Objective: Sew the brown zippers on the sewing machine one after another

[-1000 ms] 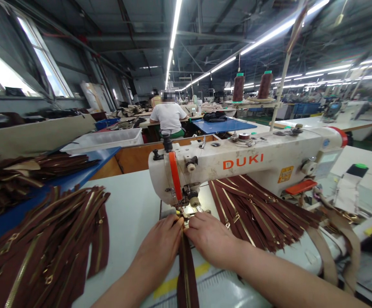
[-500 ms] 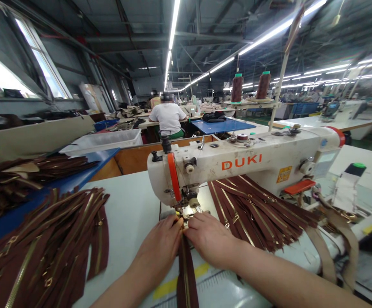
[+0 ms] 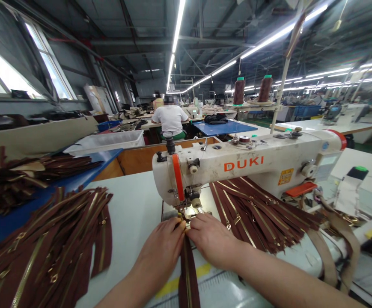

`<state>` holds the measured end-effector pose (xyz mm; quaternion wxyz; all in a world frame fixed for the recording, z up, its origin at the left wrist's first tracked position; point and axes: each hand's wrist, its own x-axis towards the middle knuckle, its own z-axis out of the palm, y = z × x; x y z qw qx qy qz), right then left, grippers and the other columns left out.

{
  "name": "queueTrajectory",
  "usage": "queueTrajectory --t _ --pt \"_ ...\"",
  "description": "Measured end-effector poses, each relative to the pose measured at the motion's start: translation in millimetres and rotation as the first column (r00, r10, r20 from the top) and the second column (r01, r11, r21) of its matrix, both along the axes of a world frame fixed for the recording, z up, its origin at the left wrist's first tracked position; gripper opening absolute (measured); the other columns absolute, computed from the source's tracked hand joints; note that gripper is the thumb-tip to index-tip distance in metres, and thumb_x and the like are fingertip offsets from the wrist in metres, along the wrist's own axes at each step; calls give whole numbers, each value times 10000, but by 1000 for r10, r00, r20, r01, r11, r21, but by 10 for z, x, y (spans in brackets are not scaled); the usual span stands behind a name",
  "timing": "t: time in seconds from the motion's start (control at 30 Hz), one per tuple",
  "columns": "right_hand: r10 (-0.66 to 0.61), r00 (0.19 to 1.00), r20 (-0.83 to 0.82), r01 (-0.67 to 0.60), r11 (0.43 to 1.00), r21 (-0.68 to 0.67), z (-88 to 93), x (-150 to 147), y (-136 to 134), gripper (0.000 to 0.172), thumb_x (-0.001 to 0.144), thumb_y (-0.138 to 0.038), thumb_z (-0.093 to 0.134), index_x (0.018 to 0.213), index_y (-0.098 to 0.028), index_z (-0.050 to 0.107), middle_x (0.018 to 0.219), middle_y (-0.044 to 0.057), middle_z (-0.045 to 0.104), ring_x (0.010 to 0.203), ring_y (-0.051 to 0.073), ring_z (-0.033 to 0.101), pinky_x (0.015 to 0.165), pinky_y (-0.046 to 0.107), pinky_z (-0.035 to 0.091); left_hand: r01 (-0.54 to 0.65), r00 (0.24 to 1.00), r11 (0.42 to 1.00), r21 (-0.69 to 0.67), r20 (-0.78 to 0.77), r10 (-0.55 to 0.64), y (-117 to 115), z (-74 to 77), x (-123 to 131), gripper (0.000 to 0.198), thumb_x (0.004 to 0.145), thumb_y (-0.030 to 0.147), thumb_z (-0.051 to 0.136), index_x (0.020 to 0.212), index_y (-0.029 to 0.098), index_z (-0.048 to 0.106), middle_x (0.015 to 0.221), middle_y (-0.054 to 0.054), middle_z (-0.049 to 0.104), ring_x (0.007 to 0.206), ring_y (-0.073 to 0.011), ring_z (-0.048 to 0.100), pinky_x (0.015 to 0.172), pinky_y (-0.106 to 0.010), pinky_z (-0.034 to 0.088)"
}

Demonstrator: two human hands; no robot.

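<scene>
A brown zipper (image 3: 188,273) with a gold line of teeth runs up the table toward the needle area of a white sewing machine (image 3: 211,164). My left hand (image 3: 165,239) is closed on its upper end from the left, thumb and fingertips pressed together by the presser foot. From the right, my right hand (image 3: 209,235) pinches the same end, its fingers bent just in front of the lit needle plate. The two hands nearly touch, and they hide the zipper's tip.
Brown zippers (image 3: 60,239) lie heaped on the left, with another fanned pile (image 3: 259,214) under the machine arm. Beyond are a white bin (image 3: 108,143), thread cones (image 3: 239,92) and a seated person in white (image 3: 170,119). Straps (image 3: 349,244) hang at the right.
The whole view has shifted slightly, so everything appears a little farther right and lower. Both hands keep their hold on the zipper at the machine.
</scene>
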<state>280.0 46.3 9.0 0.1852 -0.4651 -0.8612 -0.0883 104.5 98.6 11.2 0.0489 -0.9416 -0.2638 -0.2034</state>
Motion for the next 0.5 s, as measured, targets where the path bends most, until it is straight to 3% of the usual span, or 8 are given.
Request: queueTrajectory --t 0.5 --pt "-17 1000 -14 16 999 -49 -1 16 45 159 912 -153 458 914 -142 616 901 71 594 881 210 481 807 334 403 -56 998 998 19 -14 56 -34 -8 20 305 899 150 364 1065 148 621 1088 -120 655 1003 -250 617 881 -430 518"
